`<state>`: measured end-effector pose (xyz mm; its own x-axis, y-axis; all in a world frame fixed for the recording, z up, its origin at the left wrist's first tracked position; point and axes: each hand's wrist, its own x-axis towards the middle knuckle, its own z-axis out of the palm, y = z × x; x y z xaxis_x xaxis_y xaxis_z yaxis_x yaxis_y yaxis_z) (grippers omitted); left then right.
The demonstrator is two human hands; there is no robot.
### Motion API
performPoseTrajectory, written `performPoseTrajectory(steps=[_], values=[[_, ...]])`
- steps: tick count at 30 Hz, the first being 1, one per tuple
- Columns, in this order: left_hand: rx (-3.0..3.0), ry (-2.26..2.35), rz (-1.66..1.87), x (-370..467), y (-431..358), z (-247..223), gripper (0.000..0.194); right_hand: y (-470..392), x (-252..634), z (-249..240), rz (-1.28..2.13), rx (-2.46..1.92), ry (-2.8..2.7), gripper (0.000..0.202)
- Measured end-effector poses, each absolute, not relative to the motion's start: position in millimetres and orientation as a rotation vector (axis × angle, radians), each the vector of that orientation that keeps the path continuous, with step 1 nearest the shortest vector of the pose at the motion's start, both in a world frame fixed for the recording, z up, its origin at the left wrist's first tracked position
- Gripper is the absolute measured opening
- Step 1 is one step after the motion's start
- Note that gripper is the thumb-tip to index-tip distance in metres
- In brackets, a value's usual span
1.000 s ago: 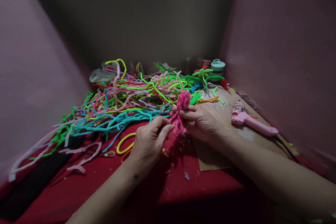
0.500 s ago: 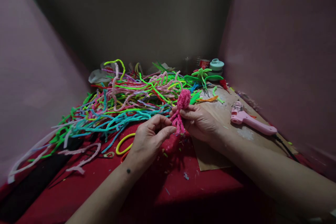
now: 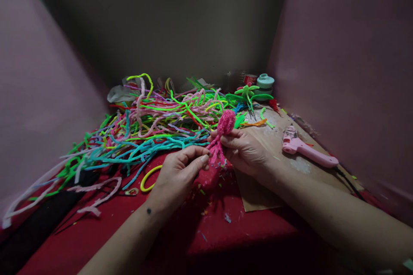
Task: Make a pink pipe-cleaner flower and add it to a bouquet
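A pink pipe-cleaner flower bud (image 3: 226,122) stands upright in the middle of the view, with several loose pink stems hanging spread below it. My right hand (image 3: 243,150) is closed round its neck, thumb and fingers pinching just under the bud. On the other side, my left hand (image 3: 185,169) is closed in a pinch at the tip of one pink stem (image 3: 211,145), which slants out to the left. Part of that stem is hidden by my left fingers.
A heap of coloured pipe cleaners (image 3: 161,116) spreads behind my hands over the red cloth (image 3: 206,223). To the right, a pink glue gun (image 3: 306,150) with a black cord lies on a cardboard sheet (image 3: 258,193). Behind are a green pipe-cleaner flower (image 3: 248,92) and a pale teal bottle (image 3: 265,80).
My left hand has drawn a little to the left and away from the stem cluster, pulling one stem outward. My right hand and the bud stay nearly in place.
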<state>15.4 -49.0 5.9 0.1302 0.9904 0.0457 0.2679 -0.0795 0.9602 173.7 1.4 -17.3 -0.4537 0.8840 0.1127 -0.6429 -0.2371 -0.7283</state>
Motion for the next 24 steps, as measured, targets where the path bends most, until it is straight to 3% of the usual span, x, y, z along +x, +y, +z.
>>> performPoseTrajectory(steps=[10, 16, 24], values=[[1.626, 1.34, 1.036, 19.0, -50.8, 6.5, 0.015, 1.8, 172.7, -19.2, 1.83, -0.419, -0.895, 0.016], [1.35, 1.326, 1.07, 21.5, -49.9, 6.5, 0.011, -1.6, 170.2, -19.7, 1.864, -0.438, -0.918, 0.018], [1.147, 1.25, 1.131, 21.2, -47.9, 4.4, 0.03, -3.7, 167.9, -18.4, 1.885, -0.501, -0.856, 0.018]])
